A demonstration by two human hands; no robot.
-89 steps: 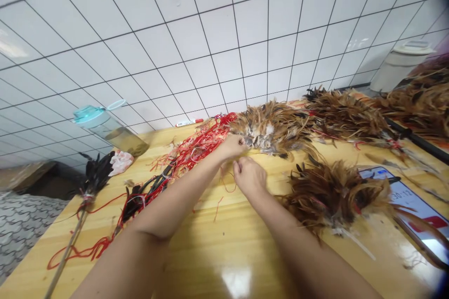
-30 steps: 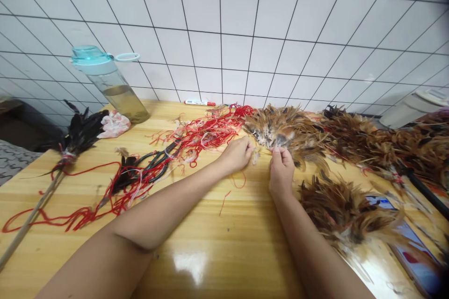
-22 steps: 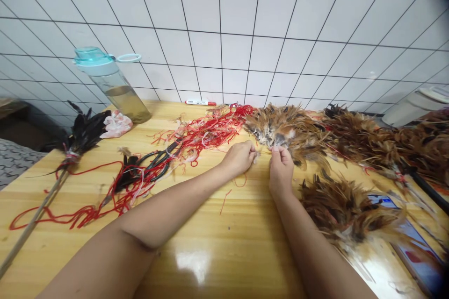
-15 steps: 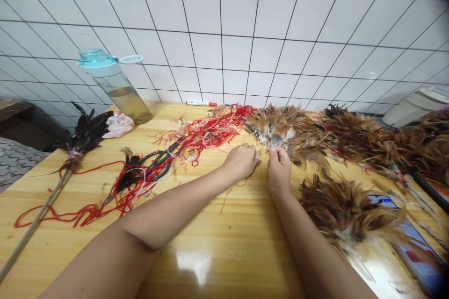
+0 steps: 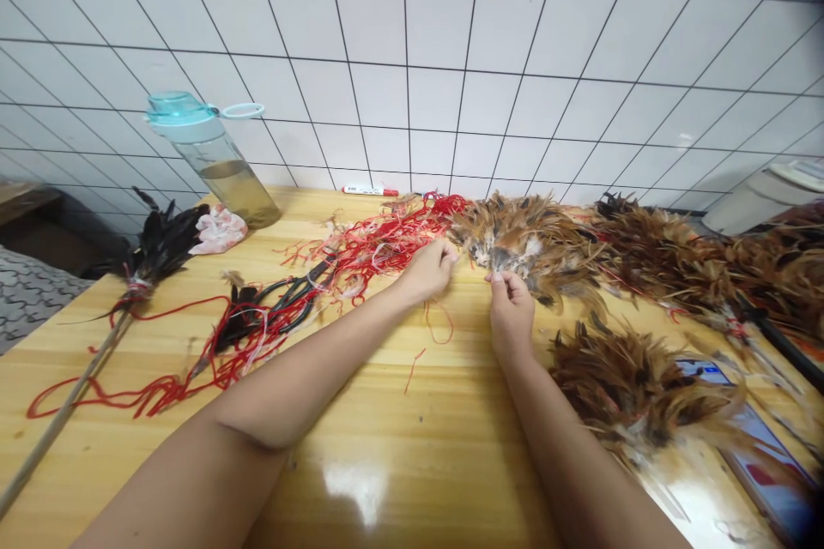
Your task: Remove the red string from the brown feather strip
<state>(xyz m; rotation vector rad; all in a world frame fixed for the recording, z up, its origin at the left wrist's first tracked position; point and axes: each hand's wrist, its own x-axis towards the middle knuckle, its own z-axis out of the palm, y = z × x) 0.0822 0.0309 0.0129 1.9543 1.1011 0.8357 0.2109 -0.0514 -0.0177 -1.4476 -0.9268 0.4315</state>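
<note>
Both hands meet at the near edge of the feathers (image 5: 528,240), which lie at 12 o'clock on the table (image 5: 386,446). The right hand (image 5: 511,313) pinches a tuft at the bunch's 6 o'clock. The left hand (image 5: 430,268) is clenched at its 9 o'clock, seemingly on a red thread (image 5: 441,328). Red strings (image 5: 379,244) sprawl toward 10 o'clock, with the bottle (image 5: 215,163) beyond.

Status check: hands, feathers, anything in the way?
Left hand grip pinched shut beside red string tangle. Right hand grip pinching edge of brown feather bundle. Loose red thread lies between forearms.
</note>
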